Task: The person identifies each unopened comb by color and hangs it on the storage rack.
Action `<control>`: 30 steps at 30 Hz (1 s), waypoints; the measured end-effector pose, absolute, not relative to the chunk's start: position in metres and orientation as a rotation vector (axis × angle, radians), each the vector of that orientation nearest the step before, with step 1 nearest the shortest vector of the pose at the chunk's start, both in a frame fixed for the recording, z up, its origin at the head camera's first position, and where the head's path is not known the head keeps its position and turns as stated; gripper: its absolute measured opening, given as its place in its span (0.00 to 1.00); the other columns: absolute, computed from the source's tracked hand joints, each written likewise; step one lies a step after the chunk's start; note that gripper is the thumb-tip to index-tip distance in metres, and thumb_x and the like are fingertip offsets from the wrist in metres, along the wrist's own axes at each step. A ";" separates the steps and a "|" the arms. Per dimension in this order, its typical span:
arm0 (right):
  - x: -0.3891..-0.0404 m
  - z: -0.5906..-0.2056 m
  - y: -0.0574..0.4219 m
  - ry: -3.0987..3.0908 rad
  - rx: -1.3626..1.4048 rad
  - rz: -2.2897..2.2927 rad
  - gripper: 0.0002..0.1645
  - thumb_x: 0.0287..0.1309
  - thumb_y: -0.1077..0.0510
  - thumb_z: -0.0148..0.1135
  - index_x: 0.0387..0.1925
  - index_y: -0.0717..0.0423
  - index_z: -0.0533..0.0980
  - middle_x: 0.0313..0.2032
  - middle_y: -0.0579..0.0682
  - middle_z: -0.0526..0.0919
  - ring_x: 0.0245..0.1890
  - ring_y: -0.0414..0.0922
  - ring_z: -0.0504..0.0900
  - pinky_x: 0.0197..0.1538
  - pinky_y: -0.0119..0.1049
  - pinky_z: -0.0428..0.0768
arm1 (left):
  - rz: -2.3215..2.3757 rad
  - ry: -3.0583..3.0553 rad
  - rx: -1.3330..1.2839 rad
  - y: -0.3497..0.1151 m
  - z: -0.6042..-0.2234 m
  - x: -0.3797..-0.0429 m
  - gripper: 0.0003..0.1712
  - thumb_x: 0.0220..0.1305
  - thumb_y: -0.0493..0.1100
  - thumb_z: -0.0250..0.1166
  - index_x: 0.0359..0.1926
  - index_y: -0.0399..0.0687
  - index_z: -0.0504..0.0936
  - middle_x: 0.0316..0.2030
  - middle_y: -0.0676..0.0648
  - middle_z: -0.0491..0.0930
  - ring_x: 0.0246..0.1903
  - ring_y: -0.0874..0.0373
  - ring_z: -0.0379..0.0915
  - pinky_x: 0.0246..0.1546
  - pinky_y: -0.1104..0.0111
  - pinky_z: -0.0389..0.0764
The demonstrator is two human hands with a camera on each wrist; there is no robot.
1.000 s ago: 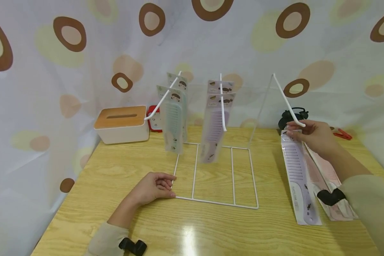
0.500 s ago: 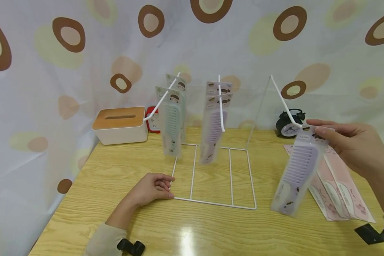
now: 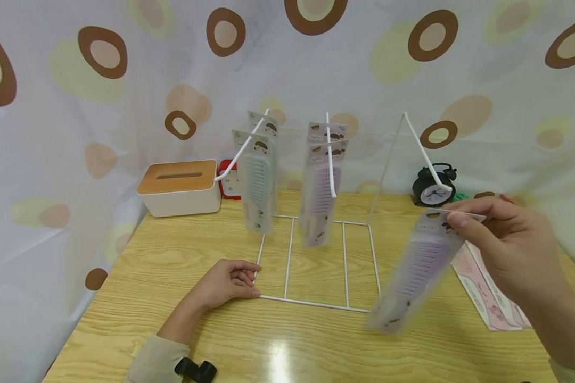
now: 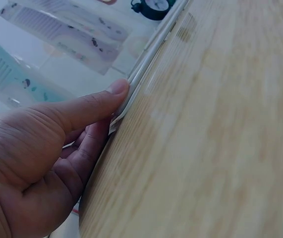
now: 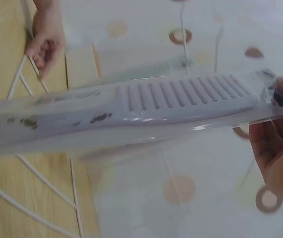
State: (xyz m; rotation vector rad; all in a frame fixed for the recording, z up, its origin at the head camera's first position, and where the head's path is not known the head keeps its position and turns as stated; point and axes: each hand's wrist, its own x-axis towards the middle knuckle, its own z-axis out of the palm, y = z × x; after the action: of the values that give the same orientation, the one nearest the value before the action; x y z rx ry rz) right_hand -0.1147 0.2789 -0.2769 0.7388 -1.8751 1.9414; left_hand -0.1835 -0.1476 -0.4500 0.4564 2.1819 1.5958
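My right hand pinches the top of a clear package with a purple comb, thumb in front. The comb hangs tilted, its lower end over the near right corner of the rack base. My left hand grips the near left corner of the white wire display rack, thumb along the wire in the left wrist view. On the rack's left hook hang green packaged combs, on its middle hook purple packaged combs. The right hook holds nothing.
Pink packaged combs lie on the table at right, partly behind my right hand. At the back stand a black alarm clock, a tissue box and a red-framed clock. A patterned curtain backs the table.
My right hand has lifted the purple packaged comb off the pink ones at right. It has then brought it left and nearer, away from the right hook's tip. My left hand stays put.
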 end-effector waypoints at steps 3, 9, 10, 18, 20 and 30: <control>-0.107 -0.274 0.255 -1.921 0.706 1.850 0.12 0.57 0.83 0.56 0.37 0.71 0.80 0.36 0.47 0.88 0.32 0.36 0.83 0.37 0.21 0.80 | 1.598 2.174 0.453 -0.147 -0.451 -0.184 0.32 0.53 0.34 0.76 0.59 0.29 0.78 0.39 0.41 0.80 0.35 0.59 0.80 0.38 0.73 0.84; -0.106 -0.262 0.210 -2.025 0.671 1.784 0.09 0.58 0.77 0.62 0.36 0.65 0.82 0.35 0.45 0.88 0.25 0.35 0.77 0.30 0.24 0.75 | 1.603 2.170 0.441 -0.148 -0.450 -0.184 0.32 0.53 0.34 0.76 0.58 0.29 0.78 0.38 0.41 0.79 0.34 0.59 0.80 0.38 0.73 0.84; -0.107 -0.260 0.203 -2.038 0.670 1.785 0.09 0.58 0.76 0.63 0.35 0.63 0.83 0.35 0.45 0.88 0.25 0.36 0.77 0.30 0.25 0.75 | 1.601 2.169 0.440 -0.148 -0.450 -0.183 0.31 0.53 0.34 0.76 0.58 0.29 0.78 0.38 0.42 0.79 0.34 0.59 0.80 0.38 0.73 0.84; -0.122 -0.250 0.161 -2.020 0.758 1.906 0.04 0.58 0.73 0.66 0.34 0.66 0.85 0.36 0.48 0.85 0.40 0.43 0.80 0.39 0.28 0.81 | 1.594 2.167 0.443 -0.147 -0.451 -0.182 0.31 0.53 0.33 0.76 0.58 0.29 0.78 0.38 0.42 0.80 0.35 0.59 0.80 0.38 0.73 0.84; -0.125 -0.249 0.157 -2.048 0.726 1.907 0.03 0.59 0.70 0.68 0.34 0.64 0.85 0.36 0.48 0.85 0.41 0.43 0.81 0.39 0.28 0.81 | 1.593 2.169 0.448 -0.147 -0.451 -0.182 0.31 0.53 0.33 0.76 0.58 0.29 0.78 0.38 0.42 0.80 0.35 0.59 0.80 0.38 0.73 0.84; -0.132 -0.244 0.155 -2.068 0.600 1.964 0.05 0.58 0.65 0.71 0.35 0.63 0.87 0.36 0.47 0.88 0.37 0.41 0.79 0.39 0.28 0.80 | 1.593 2.182 0.447 -0.146 -0.450 -0.184 0.30 0.53 0.34 0.76 0.58 0.29 0.79 0.38 0.42 0.80 0.34 0.59 0.80 0.38 0.73 0.84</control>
State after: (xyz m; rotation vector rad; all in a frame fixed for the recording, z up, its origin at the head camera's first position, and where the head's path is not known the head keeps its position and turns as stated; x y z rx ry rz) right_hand -0.1318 0.1546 -0.2443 0.5999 -2.0681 1.9641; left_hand -0.1839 -0.1464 -0.4501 0.4471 2.1821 1.5933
